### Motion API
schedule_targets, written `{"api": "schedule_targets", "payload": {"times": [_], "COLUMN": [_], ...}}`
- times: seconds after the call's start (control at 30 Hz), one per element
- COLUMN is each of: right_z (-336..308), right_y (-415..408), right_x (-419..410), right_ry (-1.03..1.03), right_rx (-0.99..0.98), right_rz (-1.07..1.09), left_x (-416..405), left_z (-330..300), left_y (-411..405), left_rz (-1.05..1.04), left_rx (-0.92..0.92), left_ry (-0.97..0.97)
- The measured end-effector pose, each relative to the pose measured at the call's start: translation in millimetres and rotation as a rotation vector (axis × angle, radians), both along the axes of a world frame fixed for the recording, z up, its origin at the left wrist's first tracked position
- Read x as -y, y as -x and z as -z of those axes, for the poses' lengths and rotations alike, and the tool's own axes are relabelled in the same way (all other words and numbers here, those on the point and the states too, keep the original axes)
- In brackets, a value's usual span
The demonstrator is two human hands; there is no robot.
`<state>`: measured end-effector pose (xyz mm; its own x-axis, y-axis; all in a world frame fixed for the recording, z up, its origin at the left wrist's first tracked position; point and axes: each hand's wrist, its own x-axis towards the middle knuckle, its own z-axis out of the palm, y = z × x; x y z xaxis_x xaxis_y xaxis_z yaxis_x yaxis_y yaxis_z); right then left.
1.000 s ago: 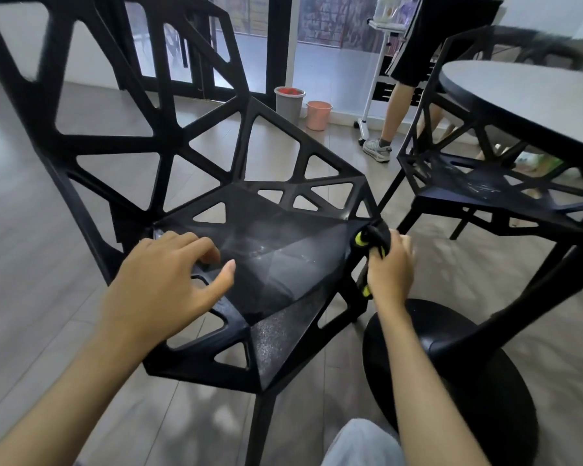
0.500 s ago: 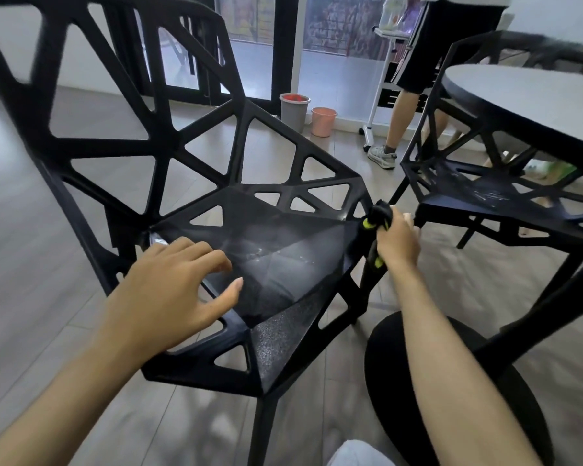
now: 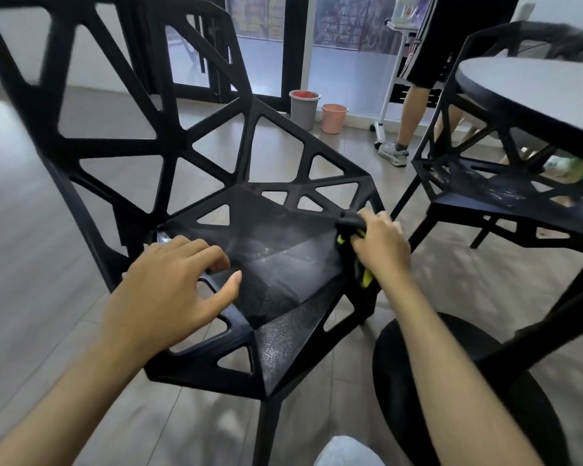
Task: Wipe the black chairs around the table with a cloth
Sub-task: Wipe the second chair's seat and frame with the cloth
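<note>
A black lattice chair (image 3: 280, 264) with triangular cut-outs stands right in front of me, its seat dusty and streaked. My left hand (image 3: 169, 290) rests on the seat's near left edge, fingers curled over a cut-out rim. My right hand (image 3: 381, 243) grips a black cloth with yellow-green trim (image 3: 349, 227) and presses it against the seat's right edge. A second black chair (image 3: 505, 200) stands to the right, tucked under the round table (image 3: 532, 89).
The table's black round base (image 3: 458, 375) lies on the floor under my right forearm. A person (image 3: 428, 62) stands at the back beside a white wheeled stand (image 3: 391, 95). Grey bin (image 3: 304, 109) and pink bin (image 3: 334, 117) sit by the glass doors.
My right hand has slid the cloth further along the seat's right edge, away from me. My left hand stays on the seat.
</note>
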<state>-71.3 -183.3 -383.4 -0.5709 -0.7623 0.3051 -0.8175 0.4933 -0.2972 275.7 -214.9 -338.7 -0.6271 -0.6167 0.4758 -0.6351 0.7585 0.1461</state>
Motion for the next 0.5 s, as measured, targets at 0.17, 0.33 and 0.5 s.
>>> {"api": "schedule_targets", "payload": {"times": [0.17, 0.33, 0.5], "right_z": [-3.8, 5.6, 2.2], "right_y": [34.4, -50.4, -135.7], "right_x": [26.4, -30.8, -66.3], "right_ry": [-0.08, 0.041, -0.016], "right_rx": [0.015, 0.0, -0.118], "right_rz": [0.064, -0.101, -0.368], "left_x": [0.4, -0.9, -1.5], "left_z": [-0.5, -1.3, -4.2], "left_y": [-2.1, -1.6, -1.7], "left_rz": [-0.013, -0.032, -0.041], "left_rx": [-0.089, -0.152, -0.18], "left_ry": [-0.012, -0.03, -0.059]}}
